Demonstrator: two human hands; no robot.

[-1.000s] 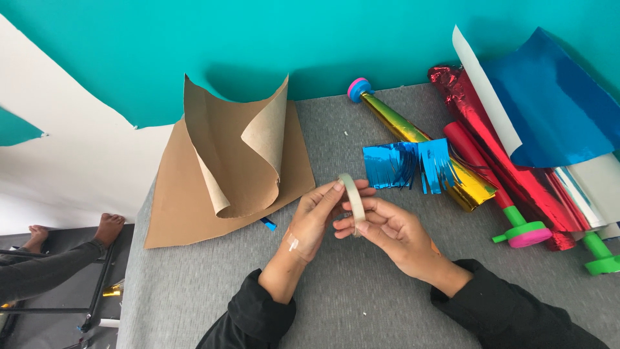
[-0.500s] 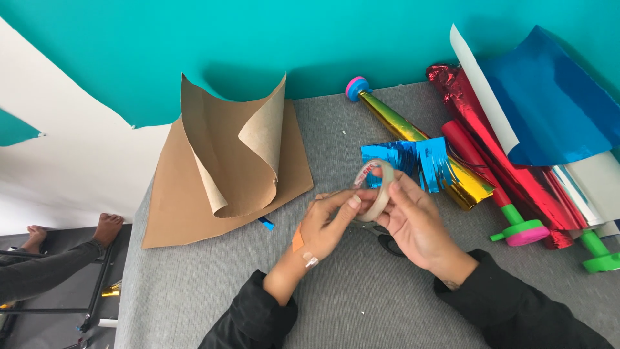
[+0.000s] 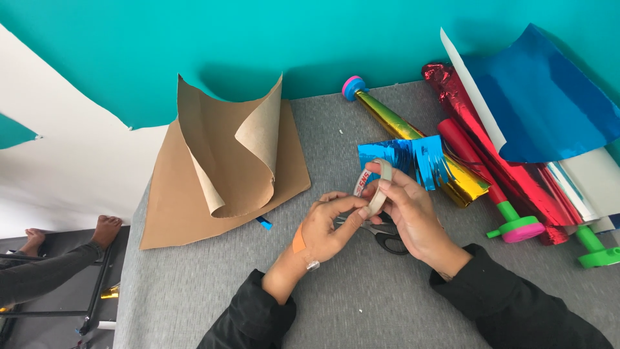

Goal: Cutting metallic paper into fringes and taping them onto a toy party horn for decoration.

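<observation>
My right hand holds a roll of clear tape upright over the grey table. My left hand pinches the roll's lower edge with thumb and fingertips; an orange plaster sits near its wrist. Black-handled scissors lie on the table under both hands. Just beyond the roll lies a blue foil fringe across a gold foil horn.
Curled brown paper sheets lie at the left. Red foil horns with pink and green ends, and a blue foil sheet, crowd the right. Another person's bare feet rest on the floor at far left. A teal wall stands behind.
Both hands have shifted right with the tape roll, and the roll has turned from edge-on toward showing its inner ring.
</observation>
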